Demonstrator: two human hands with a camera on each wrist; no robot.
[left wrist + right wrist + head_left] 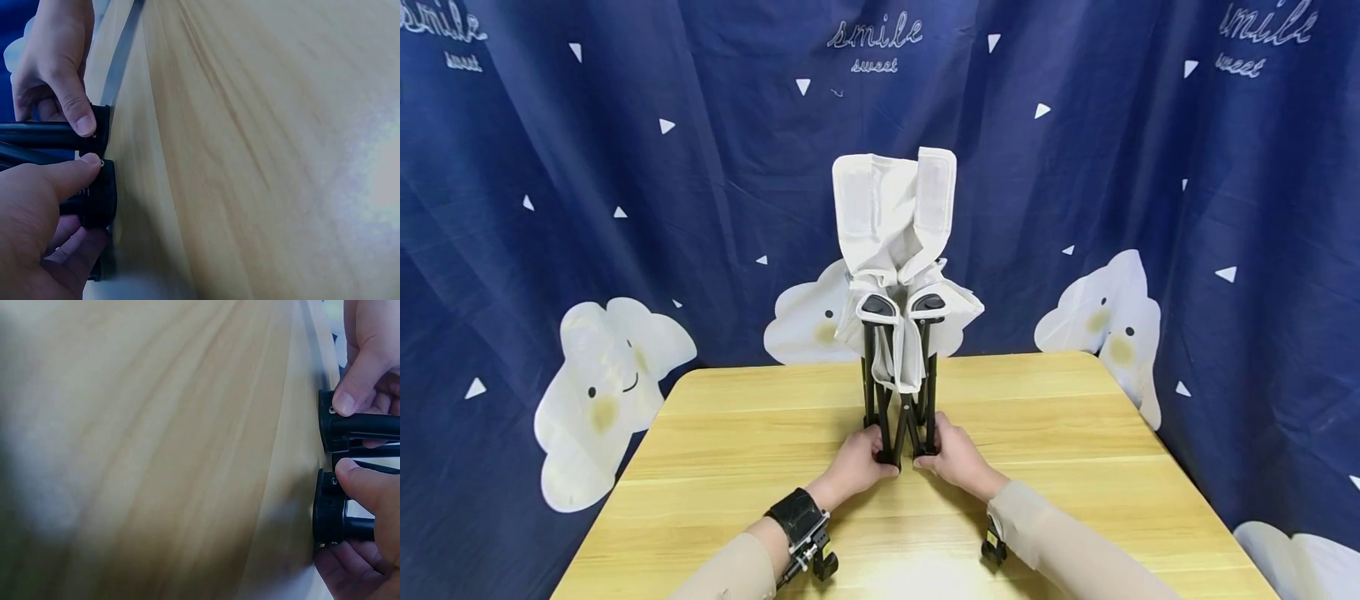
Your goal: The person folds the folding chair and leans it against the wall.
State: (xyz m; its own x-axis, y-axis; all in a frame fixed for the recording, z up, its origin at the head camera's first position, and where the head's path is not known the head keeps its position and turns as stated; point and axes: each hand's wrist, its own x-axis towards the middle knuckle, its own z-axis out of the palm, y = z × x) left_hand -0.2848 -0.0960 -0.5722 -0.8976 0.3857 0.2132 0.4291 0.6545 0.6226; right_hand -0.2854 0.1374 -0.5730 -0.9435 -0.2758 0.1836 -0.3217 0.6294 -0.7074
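A folded camp chair (886, 200) with white fabric and black tube legs stands upright at the middle of the table, its legs bunched close together. My left hand (859, 461) grips a black plastic foot (101, 194) at the lower left of the frame, thumb on top and fingers curled beneath. On the other side my right hand (958, 461) holds the matching foot (329, 515) the same way. Only a narrow gap separates the two feet. Fabric folds droop over the upper legs and hide part of the crossed tubes.
The light wooden table (737, 442) extends to both sides and toward me. Behind it hangs a dark blue curtain (715, 150) printed with white clouds and triangles. A black wrist strap (796, 515) with a small mount sits on my left wrist.
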